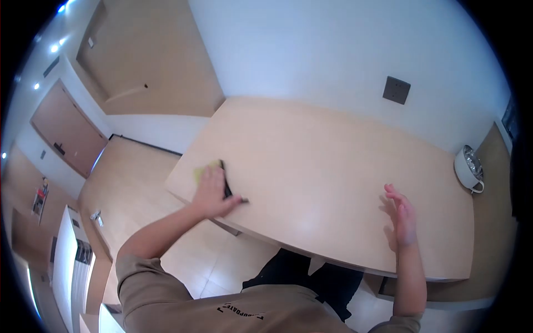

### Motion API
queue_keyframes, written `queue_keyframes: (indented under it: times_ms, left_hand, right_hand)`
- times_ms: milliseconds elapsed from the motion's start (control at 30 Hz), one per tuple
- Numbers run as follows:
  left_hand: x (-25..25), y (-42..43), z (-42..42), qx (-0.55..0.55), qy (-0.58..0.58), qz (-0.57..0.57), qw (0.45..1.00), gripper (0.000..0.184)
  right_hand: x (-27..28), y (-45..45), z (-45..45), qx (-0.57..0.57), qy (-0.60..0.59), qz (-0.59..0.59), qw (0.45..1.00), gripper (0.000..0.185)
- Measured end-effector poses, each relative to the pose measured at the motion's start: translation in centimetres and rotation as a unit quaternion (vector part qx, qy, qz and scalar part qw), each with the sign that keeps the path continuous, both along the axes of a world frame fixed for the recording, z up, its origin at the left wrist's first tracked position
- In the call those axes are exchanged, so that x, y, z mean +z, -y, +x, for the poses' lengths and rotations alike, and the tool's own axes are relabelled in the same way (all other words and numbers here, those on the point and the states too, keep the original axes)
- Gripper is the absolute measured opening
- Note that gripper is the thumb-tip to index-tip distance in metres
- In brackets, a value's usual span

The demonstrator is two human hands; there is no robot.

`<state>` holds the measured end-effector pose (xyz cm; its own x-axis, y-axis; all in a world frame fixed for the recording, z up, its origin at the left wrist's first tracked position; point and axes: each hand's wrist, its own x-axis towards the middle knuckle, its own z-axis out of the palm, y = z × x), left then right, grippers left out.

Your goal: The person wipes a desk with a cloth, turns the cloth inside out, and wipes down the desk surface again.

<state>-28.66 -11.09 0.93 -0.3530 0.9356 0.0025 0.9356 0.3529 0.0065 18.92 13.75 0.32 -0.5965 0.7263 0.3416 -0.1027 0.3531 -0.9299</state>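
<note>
Cloth (198, 173), one; under left grip (212, 194)

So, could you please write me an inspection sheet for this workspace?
Surface: pale wood-look tabletop, faint glare near the front edge.
Job's things: yellow-green cloth-like piece under the left hand; narrow black strip alongside.
Clutter: round white handled container at the tabletop's right end, contents unclear.
Hands: left hand flat over the cloth-like piece; right hand open, holding nothing.
Cables: nothing seen.
Surroundings: white wall with dark square socket; brown door at far left.
</note>
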Motion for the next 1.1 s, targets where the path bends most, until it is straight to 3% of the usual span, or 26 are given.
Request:
queue_keyframes:
  times_ms: [67, 167, 533, 700, 767, 867, 933, 1000, 1100]
  left_hand:
    - [0.7, -0.7, 0.7, -0.127, 0.007, -0.002, 0.992, 0.105]
    - [1.5, -0.7, -0.7, -0.231, 0.046, 0.000, 0.972, 0.094]
    - [-0.1, -1.0, -15.9, 0.064, 0.039, 0.051, 0.996, 0.087]
    - [0.4, -3.0, -13.4, 0.222, 0.001, -0.033, 0.974, 0.098]
    - [0.3, -3.3, -10.7, 0.169, 0.012, -0.021, 0.985, 0.100]
    - [1.1, -3.2, -3.5, -0.056, 0.040, -0.004, 0.998, 0.097]
    - [0.9, -2.1, 0.0, -0.224, 0.044, -0.002, 0.974, 0.097]
    - [1.5, -1.3, 1.4, -0.283, 0.021, -0.002, 0.959, 0.097]
    - [1.7, -1.6, -0.7, -0.263, 0.107, 0.007, 0.959, 0.096]
  right_hand:
    - [-0.2, 0.2, 0.1, -0.008, -0.008, -0.027, 1.000, 0.051]
    - [-0.6, 0.0, -0.3, -0.027, -0.030, -0.068, 0.997, 0.047]
    - [-1.2, -0.4, 0.2, -0.006, -0.018, -0.031, 0.999, 0.049]
    - [-0.8, -0.2, -0.1, 0.021, -0.024, -0.042, 0.999, 0.030]
    - [-0.7, 0.0, -0.4, 0.022, -0.024, -0.046, 0.998, 0.028]
    - [-0.6, 0.0, -0.3, 0.028, -0.031, -0.049, 0.998, 0.027]
    - [-0.9, 0.1, -0.1, 0.017, -0.028, -0.049, 0.998, 0.027]
    - [-0.9, 0.0, 0.2, 0.006, -0.022, -0.038, 0.999, 0.028]
    - [-1.0, -0.2, 0.4, -0.002, -0.019, -0.030, 0.999, 0.031]
